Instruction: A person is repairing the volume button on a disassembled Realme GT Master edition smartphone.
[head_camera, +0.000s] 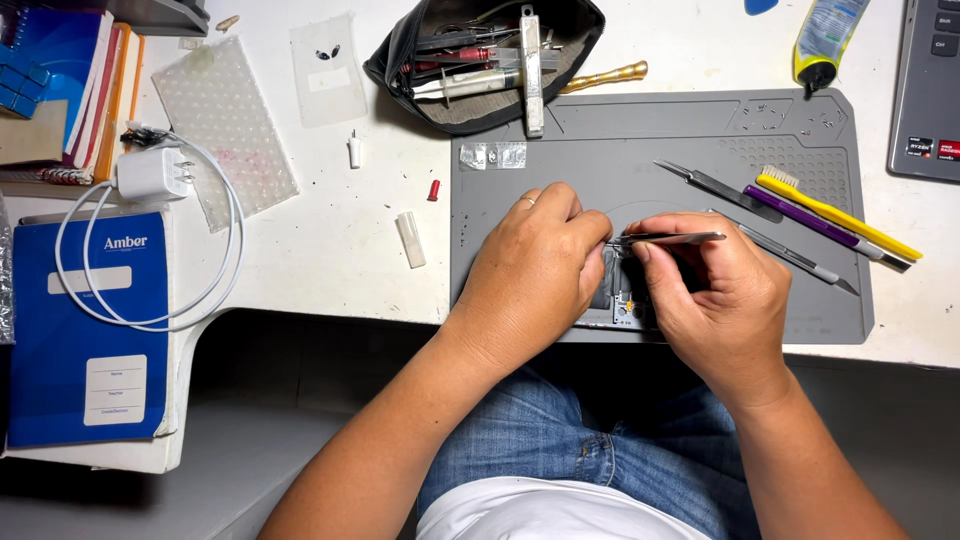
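Denim-covered legs (570, 440) and a white shirt hem fill the bottom middle of the head view, with both forearms reaching up from there to the table edge. Just above, the left hand (530, 275) is curled over a small circuit board (622, 305) at the near edge of the grey work mat (690, 160), pressing it down; only a sliver of the board shows between the hands. Beside it the right hand (715, 295) pinches one pair of tweezers (668, 238), tips pointing left and meeting the left fingertips above the board.

Open mat lies above the hands up to its far edge. On the right half of the mat lie four tools: a second pair of tweezers (712, 183), a purple-handled tool (815, 222), a yellow brush (835, 213) and a thin grey blade (800, 260), near the right hand. One black pouch (480, 60) of tools sits at top centre, overlapping the mat's far edge. White table at the left holds one charger (150, 172) with its looped cable and one blue notebook (90, 320) overhanging the table edge
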